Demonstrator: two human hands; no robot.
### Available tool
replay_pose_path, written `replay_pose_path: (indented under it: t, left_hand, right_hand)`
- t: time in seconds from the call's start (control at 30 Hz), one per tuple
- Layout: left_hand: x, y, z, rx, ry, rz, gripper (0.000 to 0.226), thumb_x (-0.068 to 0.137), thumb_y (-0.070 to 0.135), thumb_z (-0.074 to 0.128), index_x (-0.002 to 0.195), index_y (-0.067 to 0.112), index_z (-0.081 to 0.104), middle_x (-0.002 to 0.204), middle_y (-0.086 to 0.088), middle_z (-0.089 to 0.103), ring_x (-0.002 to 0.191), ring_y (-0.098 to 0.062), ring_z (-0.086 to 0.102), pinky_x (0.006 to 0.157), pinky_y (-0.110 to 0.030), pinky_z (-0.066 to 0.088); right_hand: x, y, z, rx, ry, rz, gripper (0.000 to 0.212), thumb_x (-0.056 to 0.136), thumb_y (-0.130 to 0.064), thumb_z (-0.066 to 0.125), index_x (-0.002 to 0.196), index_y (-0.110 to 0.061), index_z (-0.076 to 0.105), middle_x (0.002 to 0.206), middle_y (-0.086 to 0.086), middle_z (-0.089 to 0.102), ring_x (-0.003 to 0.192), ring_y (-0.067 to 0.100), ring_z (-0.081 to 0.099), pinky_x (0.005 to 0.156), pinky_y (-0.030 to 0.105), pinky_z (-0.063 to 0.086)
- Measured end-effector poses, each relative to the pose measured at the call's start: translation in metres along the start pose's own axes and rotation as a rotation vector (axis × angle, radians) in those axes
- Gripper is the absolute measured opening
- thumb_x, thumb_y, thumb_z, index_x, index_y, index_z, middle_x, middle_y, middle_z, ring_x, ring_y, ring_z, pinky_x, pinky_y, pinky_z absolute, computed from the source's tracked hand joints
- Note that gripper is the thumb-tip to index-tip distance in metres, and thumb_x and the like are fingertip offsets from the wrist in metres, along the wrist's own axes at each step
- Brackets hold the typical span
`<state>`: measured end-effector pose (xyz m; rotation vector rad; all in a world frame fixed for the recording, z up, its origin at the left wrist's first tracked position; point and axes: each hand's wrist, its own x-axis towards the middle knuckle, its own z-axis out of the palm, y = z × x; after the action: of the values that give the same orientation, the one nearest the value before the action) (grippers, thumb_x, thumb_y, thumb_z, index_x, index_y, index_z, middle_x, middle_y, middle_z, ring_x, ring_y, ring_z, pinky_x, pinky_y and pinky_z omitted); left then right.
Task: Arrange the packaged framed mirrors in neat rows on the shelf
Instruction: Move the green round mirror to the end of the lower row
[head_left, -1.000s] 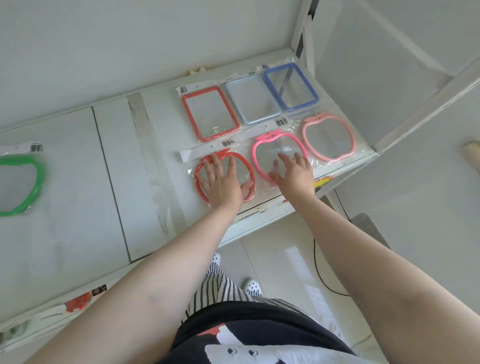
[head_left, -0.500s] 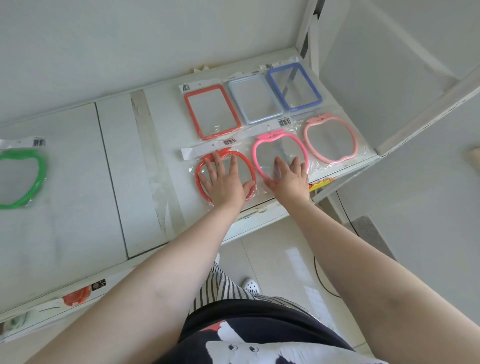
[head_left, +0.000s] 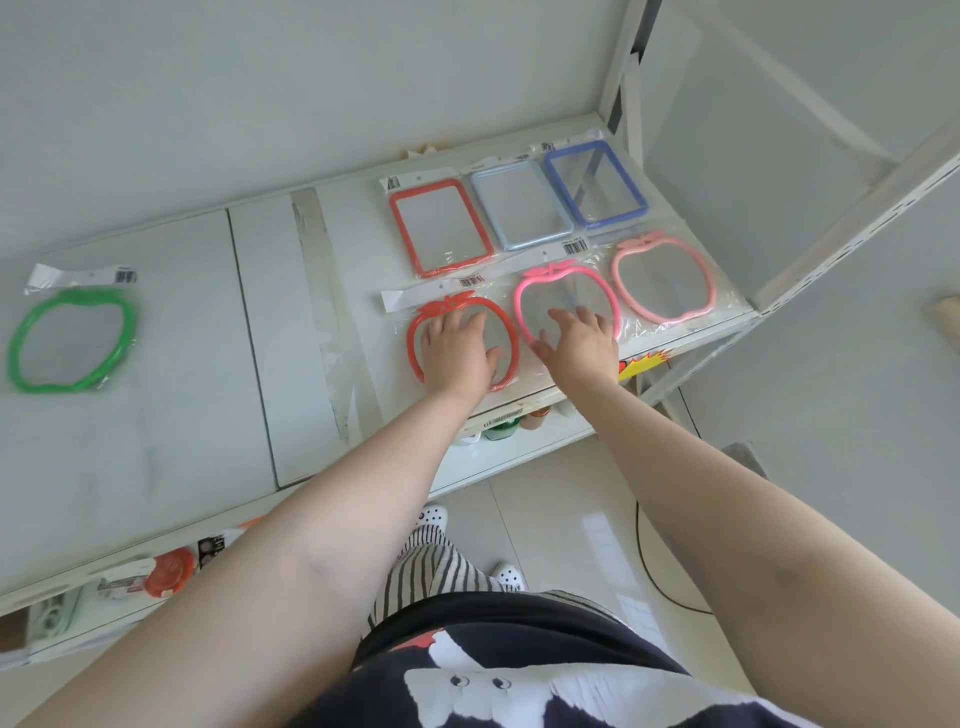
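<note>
The person's two arms are bare all the way down, with no sleeves. The left hand (head_left: 457, 353) and right hand (head_left: 582, 345) wear no gloves, and no rings or watch show. The person wears a dark top (head_left: 519, 675) with a big white picture on it that has two small round eyes, plus a bit of red. Below it are trousers (head_left: 431, 571) with black and white stripes. On the feet are white shoes (head_left: 511, 576) dotted with little dark holes.
</note>
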<state>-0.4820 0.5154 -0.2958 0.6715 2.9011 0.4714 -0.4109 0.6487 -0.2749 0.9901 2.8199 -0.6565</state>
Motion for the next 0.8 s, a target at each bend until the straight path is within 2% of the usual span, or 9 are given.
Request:
replay_pose_path:
  t: [0.17, 0.3, 0.4, 0.57, 0.8]
  left_hand:
    - [-0.023, -0.015, -0.024, -0.056, -0.004, 0.077, 0.043, 0.085, 0.019, 0.057, 0.128, 0.019, 0.058, 0.131, -0.004, 0.058, 0.125, -0.028, 0.049, 0.105, -0.035, 0.038]
    - [-0.045, -0.047, -0.042, -0.043, 0.005, 0.037, 0.040, 0.085, 0.017, 0.058, 0.124, 0.020, 0.060, 0.126, -0.003, 0.062, 0.116, -0.027, 0.057, 0.093, -0.034, 0.044]
    - [-0.064, -0.081, -0.056, -0.036, 0.015, -0.020, 0.039, 0.085, 0.015, 0.054, 0.124, 0.021, 0.060, 0.121, -0.004, 0.063, 0.112, -0.028, 0.059, 0.090, -0.034, 0.044]
    - [-0.105, -0.151, -0.079, -0.053, 0.032, -0.108, 0.041, 0.087, 0.015, 0.054, 0.126, 0.023, 0.058, 0.124, -0.002, 0.061, 0.115, -0.026, 0.057, 0.093, -0.032, 0.044]
    - [-0.190, -0.281, -0.115, -0.041, 0.056, -0.163, 0.041, 0.086, 0.015, 0.054, 0.125, 0.022, 0.060, 0.125, -0.002, 0.062, 0.114, -0.026, 0.058, 0.091, -0.032, 0.045]
  right_hand:
    - [-0.016, -0.029, 0.002, 0.047, -0.029, -0.105, 0.041, 0.092, -0.030, 0.058, 0.131, -0.016, 0.054, 0.131, 0.010, 0.055, 0.123, 0.032, 0.047, 0.095, 0.040, 0.045]
    - [-0.036, -0.057, 0.011, 0.089, -0.076, -0.175, 0.040, 0.090, -0.027, 0.059, 0.130, -0.022, 0.056, 0.128, 0.005, 0.062, 0.115, 0.028, 0.058, 0.091, 0.038, 0.050]
    - [-0.052, -0.081, 0.021, 0.036, -0.119, -0.239, 0.042, 0.091, -0.027, 0.058, 0.133, -0.024, 0.054, 0.132, 0.001, 0.060, 0.114, 0.025, 0.060, 0.089, 0.033, 0.049]
    - [-0.088, -0.136, 0.049, 0.012, -0.121, -0.326, 0.040, 0.090, -0.028, 0.059, 0.130, -0.024, 0.056, 0.124, 0.003, 0.063, 0.115, 0.026, 0.057, 0.085, 0.034, 0.048]
    - [-0.168, -0.234, 0.118, 0.015, -0.147, -0.407, 0.038, 0.091, -0.033, 0.057, 0.128, -0.024, 0.056, 0.125, 0.001, 0.059, 0.115, 0.023, 0.056, 0.086, 0.031, 0.045]
